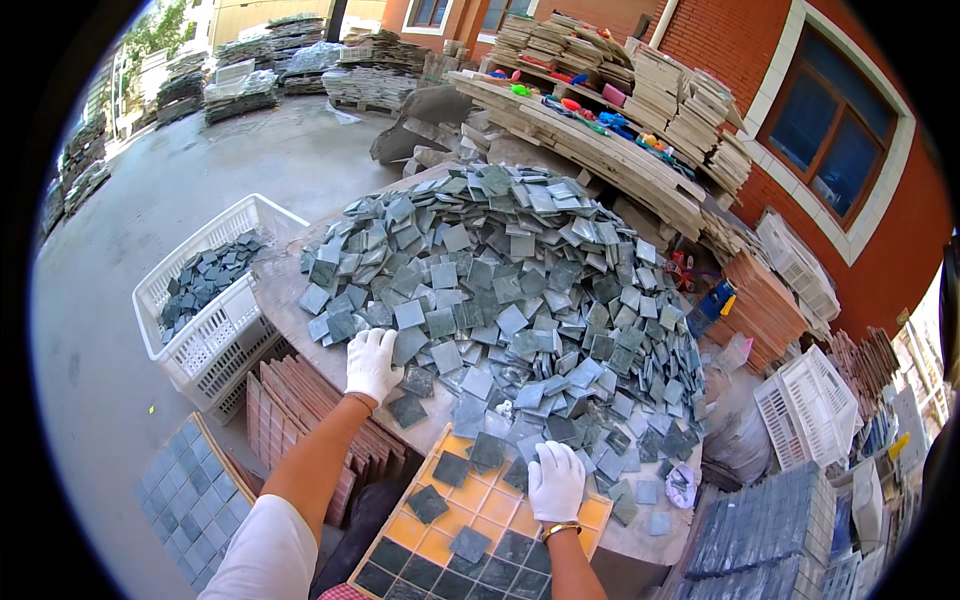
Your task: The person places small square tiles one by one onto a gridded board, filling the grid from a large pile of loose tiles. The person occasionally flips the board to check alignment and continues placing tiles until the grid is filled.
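Note:
A large heap of square grey-green stone tiles (pixel 480 270) covers the table in front of me. My left hand (pixel 373 366), in a white glove, is at the heap's near left edge with its fingers curled among the tiles; their tips are hidden. Over the far right part of a wooden-edged grid tray (pixel 463 494), my right hand (pixel 556 482), gloved too, has its fingers bent down, its thumb side against a dark stone tile (pixel 517 475). Dark tiles fill the tray's near rows. Several loose tiles lie askew on its orange upper cells.
Left of the table, a white crate (pixel 205 290) holds small dark tiles. Below it are stacked reddish tile sheets (pixel 330 415) and a gridded tile panel (pixel 193 490). Wrapped tile stacks (pixel 755 530) and a white crate (pixel 806 408) stand right. Planks (pixel 590 130) lie behind the heap.

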The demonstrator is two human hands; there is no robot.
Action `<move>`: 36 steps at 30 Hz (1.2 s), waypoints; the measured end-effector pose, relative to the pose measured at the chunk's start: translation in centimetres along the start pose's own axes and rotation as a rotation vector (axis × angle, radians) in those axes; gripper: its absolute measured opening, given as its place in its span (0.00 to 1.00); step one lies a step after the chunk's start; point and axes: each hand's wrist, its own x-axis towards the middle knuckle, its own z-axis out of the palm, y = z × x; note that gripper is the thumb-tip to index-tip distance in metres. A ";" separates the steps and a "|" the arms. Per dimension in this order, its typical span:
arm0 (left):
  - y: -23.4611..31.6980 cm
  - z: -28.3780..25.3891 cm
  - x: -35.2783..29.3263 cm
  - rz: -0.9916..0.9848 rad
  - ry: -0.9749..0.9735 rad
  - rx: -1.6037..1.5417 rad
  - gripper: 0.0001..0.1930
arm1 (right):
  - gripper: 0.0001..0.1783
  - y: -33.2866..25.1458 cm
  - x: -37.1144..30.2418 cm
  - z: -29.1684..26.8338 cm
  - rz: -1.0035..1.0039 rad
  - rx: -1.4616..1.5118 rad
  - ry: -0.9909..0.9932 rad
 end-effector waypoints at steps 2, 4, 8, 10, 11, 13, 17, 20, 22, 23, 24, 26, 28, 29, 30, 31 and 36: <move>-0.1 0.2 0.1 0.068 0.027 0.054 0.25 | 0.17 -0.1 0.0 -0.1 0.000 0.018 0.015; -1.4 0.3 0.6 0.137 0.022 0.020 0.19 | 0.17 -0.4 0.2 -0.2 -0.003 0.039 0.016; -2.1 -0.2 1.6 0.135 0.027 -0.287 0.08 | 0.17 -0.8 0.5 0.1 -0.030 0.092 0.046; 2.1 -3.6 1.1 -0.299 -0.442 -1.139 0.12 | 0.17 0.3 0.2 0.2 -0.008 0.100 0.050; 3.6 -5.5 0.2 -0.371 -0.569 -1.302 0.13 | 0.17 0.5 0.2 0.1 -0.001 0.114 0.043; 6.0 -7.9 -2.3 -0.412 -0.827 -1.521 0.15 | 0.18 0.9 0.2 0.0 0.004 0.155 0.019; 10.1 -10.9 -7.4 -0.432 -1.218 -1.567 0.15 | 0.23 0.1 0.7 -1.5 0.172 0.435 -0.004; 10.3 -11.1 -11.1 -0.558 -1.268 -1.563 0.13 | 0.26 -5.7 1.1 -5.3 0.263 0.851 -0.288; 10.3 -10.0 -12.9 -0.580 -1.314 -1.575 0.13 | 0.18 -7.0 0.0 -5.0 0.230 0.808 -0.423; 10.2 -9.9 -13.8 -0.645 -1.265 -1.558 0.14 | 0.16 -7.3 -0.3 -4.8 0.312 0.843 -0.459; 10.0 -10.2 -14.6 -0.705 -1.212 -1.540 0.15 | 0.15 -7.4 -0.4 -4.6 0.391 0.876 -0.494; 8.2 -11.5 -16.2 -0.845 -1.053 -1.755 0.19 | 0.14 -7.3 -0.2 -4.5 0.366 0.773 -0.373; 6.0 -12.9 -17.6 -1.009 -0.937 -1.918 0.19 | 0.15 -6.5 -0.7 -4.3 0.263 0.684 -0.452; 5.3 -13.8 -17.9 -1.054 -0.883 -1.932 0.19 | 0.15 -6.3 -1.2 -4.1 0.190 0.621 -0.569; 4.3 -14.6 -18.8 -1.122 -0.817 -1.937 0.20 | 0.17 -7.5 -0.7 -5.3 0.118 0.638 -0.797; 3.2 -14.6 -20.0 -1.170 -0.784 -2.000 0.19 | 0.18 -8.4 -1.7 -5.0 0.142 0.695 -0.881; 1.2 -14.8 -23.0 -1.459 -0.755 -2.278 0.19 | 0.15 -11.5 -6.1 -3.6 -0.058 0.539 -0.701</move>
